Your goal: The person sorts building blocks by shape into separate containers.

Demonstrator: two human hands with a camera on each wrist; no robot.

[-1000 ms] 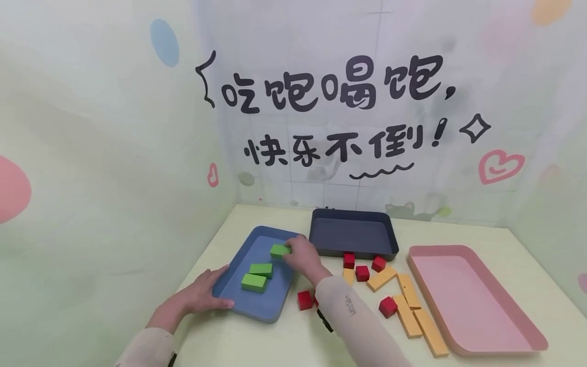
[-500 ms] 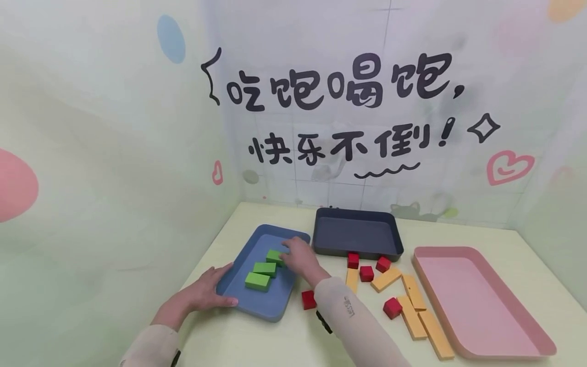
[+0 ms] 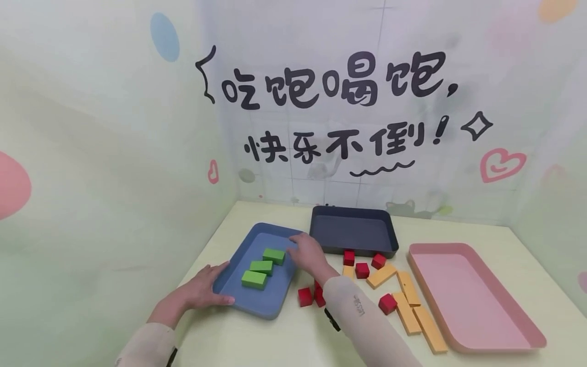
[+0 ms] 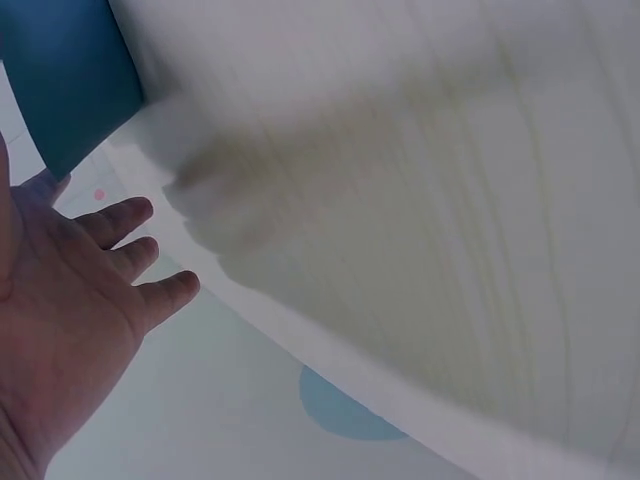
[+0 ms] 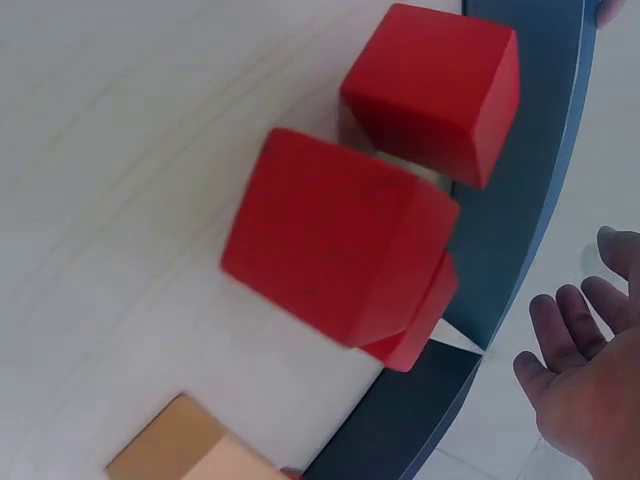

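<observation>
Three green blocks lie stepped in a diagonal row inside the blue tray (image 3: 266,306): a front block (image 3: 254,280), a middle block (image 3: 261,267) and a rear block (image 3: 273,256). At the tray's left side, my left hand (image 3: 202,291) rests with thumb and fingers spread against the rim. The left wrist view shows its palm (image 4: 70,310) and extended fingers beside the tray's wall (image 4: 70,80). Over the tray's right rim is my right hand (image 3: 311,257), just right of the rear block and apart from it. The right wrist view shows its fingers (image 5: 560,340) relaxed, holding nothing.
A dark navy tray (image 3: 353,237) stands at the back, a pink tray (image 3: 477,300) at the right. Between the trays lie several red cubes (image 3: 388,304) and several yellow planks (image 3: 430,329). More red cubes (image 3: 304,297) sit by the blue tray, partly behind the right forearm.
The right hand set the third green block down behind the other two, let it go and drew back to the right. The left hand has stayed at the tray's side.
</observation>
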